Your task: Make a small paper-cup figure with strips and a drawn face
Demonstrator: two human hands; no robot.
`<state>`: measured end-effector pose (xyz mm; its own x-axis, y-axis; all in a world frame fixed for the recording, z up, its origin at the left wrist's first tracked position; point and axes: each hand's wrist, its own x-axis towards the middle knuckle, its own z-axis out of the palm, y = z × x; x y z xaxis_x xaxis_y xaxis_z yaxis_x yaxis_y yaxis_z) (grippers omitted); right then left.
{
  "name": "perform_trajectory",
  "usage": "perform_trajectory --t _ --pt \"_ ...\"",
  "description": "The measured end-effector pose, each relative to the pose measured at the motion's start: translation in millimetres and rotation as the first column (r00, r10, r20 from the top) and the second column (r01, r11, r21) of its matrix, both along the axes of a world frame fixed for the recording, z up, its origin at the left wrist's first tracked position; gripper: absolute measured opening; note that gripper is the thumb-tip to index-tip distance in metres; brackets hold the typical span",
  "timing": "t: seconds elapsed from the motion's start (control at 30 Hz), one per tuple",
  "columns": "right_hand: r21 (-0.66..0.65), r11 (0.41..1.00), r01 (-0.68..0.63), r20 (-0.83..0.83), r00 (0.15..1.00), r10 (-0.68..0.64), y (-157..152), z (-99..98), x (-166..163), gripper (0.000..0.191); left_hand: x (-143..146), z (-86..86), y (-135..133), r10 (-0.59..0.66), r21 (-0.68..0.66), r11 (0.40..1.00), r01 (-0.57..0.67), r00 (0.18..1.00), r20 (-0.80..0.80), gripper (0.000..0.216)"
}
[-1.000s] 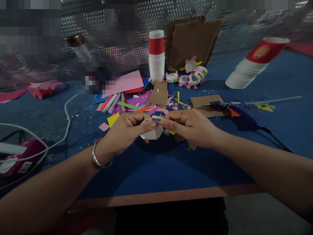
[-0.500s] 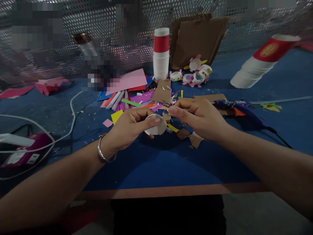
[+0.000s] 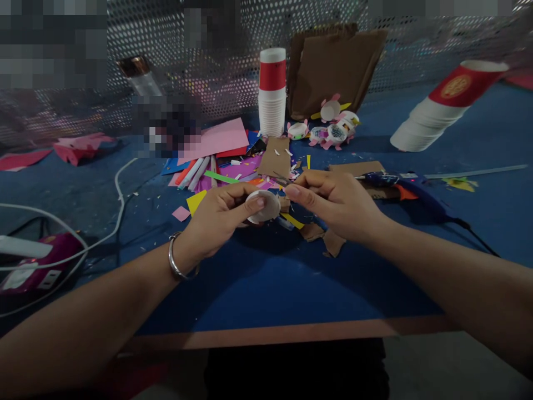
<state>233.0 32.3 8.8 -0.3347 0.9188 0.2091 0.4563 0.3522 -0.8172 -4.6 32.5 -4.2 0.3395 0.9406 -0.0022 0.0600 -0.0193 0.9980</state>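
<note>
My left hand (image 3: 216, 219), a silver bangle at its wrist, pinches a small round white paper cup bottom (image 3: 270, 206) between thumb and fingers. The disc is tilted, its flat side partly facing me. To the right, my right hand (image 3: 333, 203) is closed on a thin two-pronged metal tool (image 3: 282, 178). Only its pointed tips show past the thumb, so I cannot tell whether it is tweezers or small scissors. The tips are near the disc's upper right edge, apparently apart from it. Both hands are above the blue table (image 3: 266, 289).
Behind the hands lie coloured paper (image 3: 212, 139), markers (image 3: 200, 172) and cardboard scraps (image 3: 333, 243). A stack of paper cups (image 3: 272, 94) stands beyond; another stack (image 3: 449, 105) leans at right. A blue glue gun (image 3: 428, 197) lies right, small cup-bottom animals (image 3: 335, 133) behind, a power strip (image 3: 45, 264) left.
The white disc has turned in my left hand, showing more of its flat side. More of the metal tool's prongs show beyond my right thumb. The whole view has shifted slightly.
</note>
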Motion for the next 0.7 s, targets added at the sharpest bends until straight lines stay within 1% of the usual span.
perform_trajectory --t 0.1,0.17,0.27,0.4,0.57,0.7 --pt "-0.029 1.000 -0.001 -0.069 0.998 -0.001 3.8 -2.5 -0.3 0.068 2.0 0.8 -0.6 0.031 -0.094 0.995 -0.026 0.998 0.061 0.041" --pt "-0.056 0.998 -0.002 -0.110 0.994 -0.004 6.6 -6.7 -0.6 0.067 2.9 1.9 -1.3 0.069 -0.123 0.991 -0.058 0.994 0.089 0.041" --pt "-0.102 0.995 0.007 -0.204 0.979 -0.027 9.5 -13.8 -0.6 0.063 4.0 3.4 -3.0 0.099 -0.128 0.989 -0.081 0.984 0.146 0.043" --pt "-0.148 0.988 -0.035 -0.342 0.940 -0.018 7.9 -16.0 -1.5 0.062 6.5 3.8 -6.8 0.066 -0.126 0.991 -0.039 0.972 0.225 0.048" --pt "-0.176 0.978 -0.115 -0.336 0.941 0.050 3.0 -10.3 -5.8 0.060 12.2 3.3 -11.8 0.031 -0.101 0.995 -0.008 0.974 0.226 0.048" --pt "-0.148 0.983 -0.108 -0.332 0.942 0.054 4.8 -10.5 -4.0 0.057 11.0 7.8 -11.2 -0.004 -0.025 1.000 0.008 0.986 0.166 0.048"
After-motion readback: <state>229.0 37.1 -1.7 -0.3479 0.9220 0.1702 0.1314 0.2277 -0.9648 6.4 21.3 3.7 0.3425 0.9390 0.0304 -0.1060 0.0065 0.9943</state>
